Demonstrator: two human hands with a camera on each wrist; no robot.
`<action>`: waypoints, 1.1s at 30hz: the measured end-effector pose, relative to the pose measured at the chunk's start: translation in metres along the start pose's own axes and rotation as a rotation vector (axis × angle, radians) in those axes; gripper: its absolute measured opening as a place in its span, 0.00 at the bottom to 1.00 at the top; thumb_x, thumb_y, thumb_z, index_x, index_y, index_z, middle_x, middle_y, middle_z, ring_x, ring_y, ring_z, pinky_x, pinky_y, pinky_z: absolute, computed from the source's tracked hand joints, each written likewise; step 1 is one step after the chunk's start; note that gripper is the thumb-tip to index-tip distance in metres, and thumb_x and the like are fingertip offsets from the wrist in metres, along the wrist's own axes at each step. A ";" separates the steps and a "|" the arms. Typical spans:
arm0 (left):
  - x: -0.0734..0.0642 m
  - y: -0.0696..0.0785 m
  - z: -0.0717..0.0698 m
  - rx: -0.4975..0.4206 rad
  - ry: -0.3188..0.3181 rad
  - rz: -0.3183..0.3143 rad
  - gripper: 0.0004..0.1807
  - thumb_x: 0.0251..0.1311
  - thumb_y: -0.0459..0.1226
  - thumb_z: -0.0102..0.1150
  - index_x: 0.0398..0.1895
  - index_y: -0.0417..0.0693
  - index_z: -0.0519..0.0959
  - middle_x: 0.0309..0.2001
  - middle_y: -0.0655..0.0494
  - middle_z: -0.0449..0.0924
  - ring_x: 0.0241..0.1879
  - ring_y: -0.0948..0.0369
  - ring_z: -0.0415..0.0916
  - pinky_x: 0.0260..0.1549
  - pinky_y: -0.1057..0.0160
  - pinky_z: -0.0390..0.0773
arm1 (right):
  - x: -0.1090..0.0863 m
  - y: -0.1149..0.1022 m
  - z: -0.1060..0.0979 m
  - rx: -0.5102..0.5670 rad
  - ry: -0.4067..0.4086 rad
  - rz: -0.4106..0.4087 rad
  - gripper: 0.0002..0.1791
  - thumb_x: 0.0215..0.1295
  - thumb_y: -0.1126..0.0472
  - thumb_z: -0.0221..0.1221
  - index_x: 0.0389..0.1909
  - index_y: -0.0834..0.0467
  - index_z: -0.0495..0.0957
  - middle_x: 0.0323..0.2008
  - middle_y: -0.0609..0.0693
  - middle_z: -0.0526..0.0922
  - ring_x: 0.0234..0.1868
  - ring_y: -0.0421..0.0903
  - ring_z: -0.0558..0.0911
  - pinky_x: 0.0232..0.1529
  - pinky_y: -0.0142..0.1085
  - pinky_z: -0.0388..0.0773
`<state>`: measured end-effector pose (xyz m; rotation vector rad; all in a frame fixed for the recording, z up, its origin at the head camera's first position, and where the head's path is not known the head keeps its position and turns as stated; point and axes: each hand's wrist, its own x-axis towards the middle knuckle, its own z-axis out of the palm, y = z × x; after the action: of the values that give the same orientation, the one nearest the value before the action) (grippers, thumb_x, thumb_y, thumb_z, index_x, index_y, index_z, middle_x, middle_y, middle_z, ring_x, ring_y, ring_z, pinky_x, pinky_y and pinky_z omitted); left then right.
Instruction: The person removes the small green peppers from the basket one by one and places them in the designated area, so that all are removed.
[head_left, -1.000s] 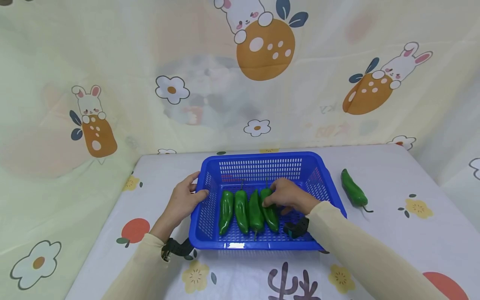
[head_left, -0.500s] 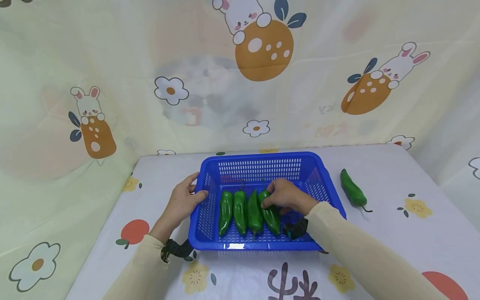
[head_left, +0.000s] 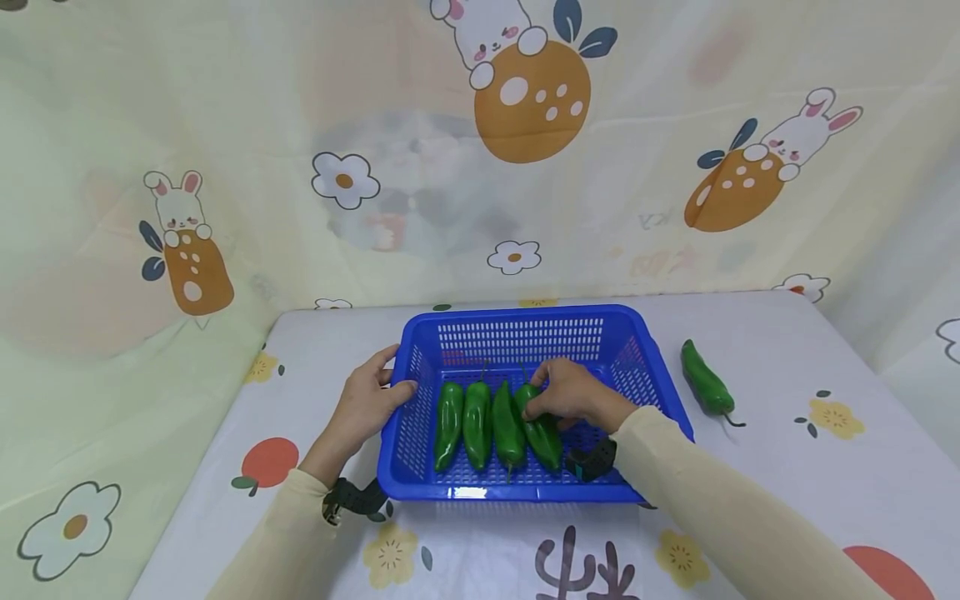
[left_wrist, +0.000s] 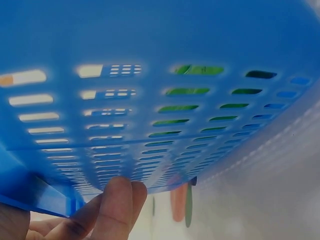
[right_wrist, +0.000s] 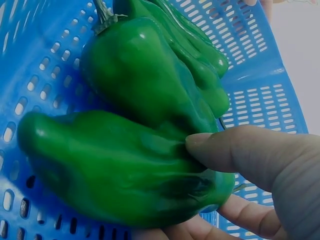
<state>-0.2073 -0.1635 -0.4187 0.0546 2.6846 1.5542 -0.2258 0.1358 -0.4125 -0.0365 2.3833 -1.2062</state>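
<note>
A blue slotted basket (head_left: 525,492) holds several long green peppers lying side by side. My right hand (head_left: 573,392) pinches the rightmost green pepper (head_left: 543,442) near its stem end, thumb on one side and fingers on the other. In the right wrist view that pepper (right_wrist: 115,170) lies low over the basket floor, beside a neighbouring pepper (right_wrist: 135,70). My left hand (head_left: 369,398) grips the basket's left rim, thumb over the edge. Its fingertips (left_wrist: 116,200) press the slotted outer wall (left_wrist: 150,40) in the left wrist view.
Outside the basket, to its right, one more green pepper (head_left: 707,379) rests on the patterned tablecloth (head_left: 780,467). A printed curtain (head_left: 420,167) hangs behind the table. Dark straps with devices sit at both wrists.
The pinched pepper's lower end has swung slightly right and its stem end left. The other peppers in the basket have shifted slightly left. My left hand keeps its place on the rim.
</note>
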 end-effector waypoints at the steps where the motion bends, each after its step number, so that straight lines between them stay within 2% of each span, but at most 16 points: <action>1: 0.000 0.000 0.000 -0.003 -0.002 0.000 0.39 0.68 0.36 0.62 0.80 0.40 0.59 0.57 0.34 0.83 0.43 0.44 0.89 0.37 0.49 0.90 | 0.000 0.000 0.000 -0.004 0.002 0.000 0.25 0.54 0.68 0.74 0.51 0.67 0.75 0.41 0.61 0.85 0.35 0.51 0.90 0.32 0.44 0.90; 18: 0.001 0.000 0.000 0.006 -0.003 0.002 0.39 0.69 0.36 0.62 0.80 0.40 0.59 0.58 0.33 0.82 0.45 0.43 0.89 0.38 0.47 0.90 | -0.007 -0.005 -0.012 0.002 0.033 -0.039 0.27 0.55 0.65 0.73 0.54 0.67 0.75 0.44 0.61 0.85 0.39 0.52 0.89 0.35 0.44 0.90; 33: 0.001 -0.001 0.000 0.005 -0.009 0.005 0.39 0.69 0.36 0.61 0.80 0.39 0.59 0.58 0.33 0.82 0.45 0.43 0.89 0.38 0.48 0.90 | -0.023 -0.013 -0.033 0.054 0.028 -0.051 0.29 0.58 0.64 0.73 0.58 0.68 0.74 0.50 0.63 0.84 0.43 0.53 0.89 0.39 0.46 0.91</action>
<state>-0.2079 -0.1639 -0.4192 0.0676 2.6839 1.5451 -0.2215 0.1576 -0.3769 -0.0638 2.3857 -1.3015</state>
